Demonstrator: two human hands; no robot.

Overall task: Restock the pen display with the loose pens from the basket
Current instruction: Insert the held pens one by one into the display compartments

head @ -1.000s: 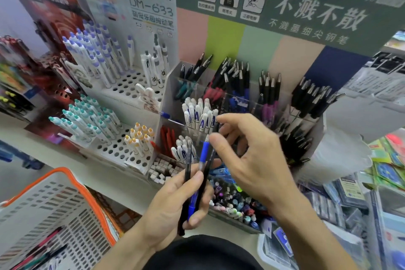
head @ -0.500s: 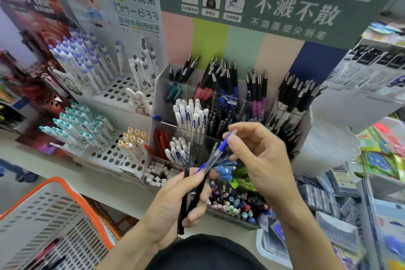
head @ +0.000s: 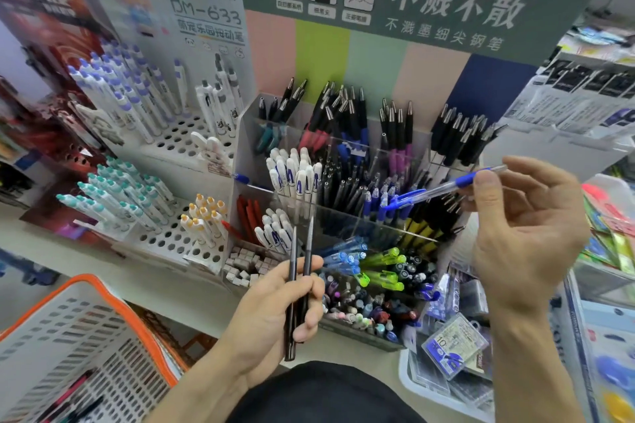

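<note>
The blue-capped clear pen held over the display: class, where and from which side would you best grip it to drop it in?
Grip the blue-capped clear pen at its upper right end, from the right, as the right hand does; its capped tip slants down-left.

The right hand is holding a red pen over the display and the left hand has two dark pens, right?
Not quite: in the head view the pen in the right hand is blue, not red. The left hand does hold two dark pens.
</note>
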